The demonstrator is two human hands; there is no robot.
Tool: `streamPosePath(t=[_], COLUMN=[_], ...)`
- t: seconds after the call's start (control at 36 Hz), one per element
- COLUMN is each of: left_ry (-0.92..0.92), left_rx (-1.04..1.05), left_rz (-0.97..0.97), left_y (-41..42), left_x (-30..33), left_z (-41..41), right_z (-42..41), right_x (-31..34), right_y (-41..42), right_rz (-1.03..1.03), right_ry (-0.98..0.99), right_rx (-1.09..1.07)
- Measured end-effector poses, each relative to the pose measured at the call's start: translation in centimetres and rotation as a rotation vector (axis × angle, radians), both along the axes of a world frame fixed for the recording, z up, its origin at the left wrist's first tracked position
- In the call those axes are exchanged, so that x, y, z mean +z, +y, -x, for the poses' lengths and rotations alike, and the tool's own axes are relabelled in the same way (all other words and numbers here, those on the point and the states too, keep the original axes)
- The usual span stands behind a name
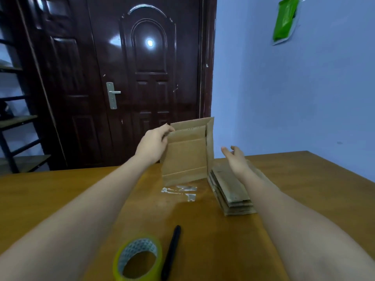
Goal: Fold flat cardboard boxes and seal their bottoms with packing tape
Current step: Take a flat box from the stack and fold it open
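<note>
Box blank (185, 157) stands on end on the table (304, 179), far side from me, partly opened: right wall already swung out, top flaps up. My left hand (154, 144) holds its upper left edge, fingers (169, 128) curled over the top. Right hand (236, 159) hovers released just right of the box, above the stack of flat blanks (231, 189), touching nothing.

Step in hand, as I judge it: squaring the blank into a tube.
- Bring right palm onto the right wall; push toward the left hand until corners read square.
- Keep left grip light, at the crease, not mid-panel, to avoid buckling.
- Then tip it over so the bottom flaps face me.

Tape roll (138, 258) and black pen (171, 252) lie near my edge, within reach. Old tape scraps (180, 191) stuck to table in front of the box; keep the flaps off them.
</note>
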State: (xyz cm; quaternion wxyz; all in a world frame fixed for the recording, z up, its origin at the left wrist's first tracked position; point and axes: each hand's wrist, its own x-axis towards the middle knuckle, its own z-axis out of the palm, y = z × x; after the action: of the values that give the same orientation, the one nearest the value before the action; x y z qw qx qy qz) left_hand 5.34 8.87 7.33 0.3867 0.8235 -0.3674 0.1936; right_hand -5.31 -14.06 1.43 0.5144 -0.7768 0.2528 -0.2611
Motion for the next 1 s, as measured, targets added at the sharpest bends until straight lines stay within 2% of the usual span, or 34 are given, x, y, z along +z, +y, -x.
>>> streamPosePath(t=[0.17,0.33,0.47,0.56,0.64,0.83,0.92,1.0], left_ry=[-0.004,0.092,0.037,0.048,0.196,0.372,0.379,0.382], left_rx=[0.012,0.048,0.021,0.057,0.038,-0.127,-0.132,-0.146], left_rz=[-0.12,-0.04,-0.004,0.125,0.319,0.467,0.518,0.55], left_y=[3.3,5.3,5.5,5.4,5.4,4.2,3.4,3.0], left_x=[-3.2,-6.0,-6.7,-6.8,-7.2,-8.5,-8.9,-9.0], left_z=[0.0,-0.6,-1.0,-1.0,-1.6,-2.2,-2.9,-3.4], right_z=[-2.9,-4.4,-5.9,-7.0,-7.4,-8.3,-9.6,-10.0], right_x=[-1.0,-1.5,-2.0,-2.2,-2.0,-1.4,-2.6,-3.1], right_y=[6.3,10.1,10.7,10.5,10.1,10.0,9.8,9.7], right_rz=[-0.089,-0.157,-0.181,-0.196,-0.199,-0.343,-0.468,-0.463], right_ry=[0.005,-0.044,-0.085,-0.133,-0.142,-0.231,-0.246,-0.286], right_rx=[0.265,0.279,0.214,0.163,0.126,0.211,0.235,0.23])
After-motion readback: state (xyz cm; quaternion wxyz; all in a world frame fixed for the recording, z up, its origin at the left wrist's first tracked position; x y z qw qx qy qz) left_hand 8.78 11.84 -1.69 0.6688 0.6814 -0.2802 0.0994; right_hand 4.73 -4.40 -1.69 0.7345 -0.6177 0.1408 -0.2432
